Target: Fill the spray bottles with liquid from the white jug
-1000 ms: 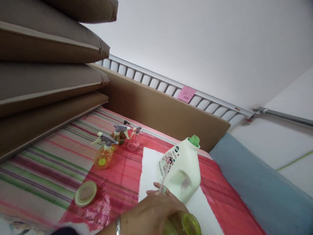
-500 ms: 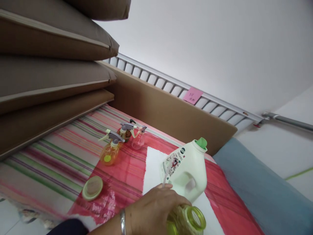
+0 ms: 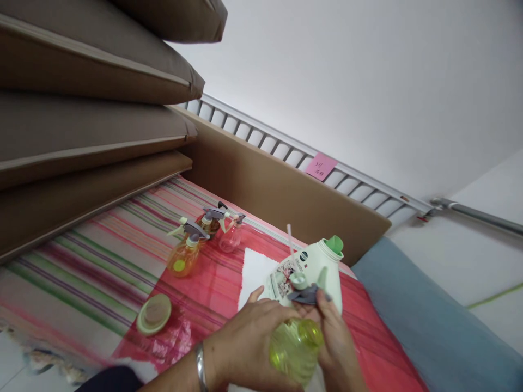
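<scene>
Bottle (image 3: 296,348) between left hand (image 3: 245,348), right hand (image 3: 338,340)

Hands (image 3: 250,348) on yellow bottle (image 3: 296,351), sprayer head (image 3: 305,295)

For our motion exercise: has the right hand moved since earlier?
Yes. Unseen before, the right hand has come up to the jug, holding the spray head.

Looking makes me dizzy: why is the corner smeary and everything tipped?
Head view: the camera is tilted, so the wall rail slants; the striped cloth smears at the bottom-left edge; the yellow bottle in the left hand and the spray head in the right hand look soft.
</scene>
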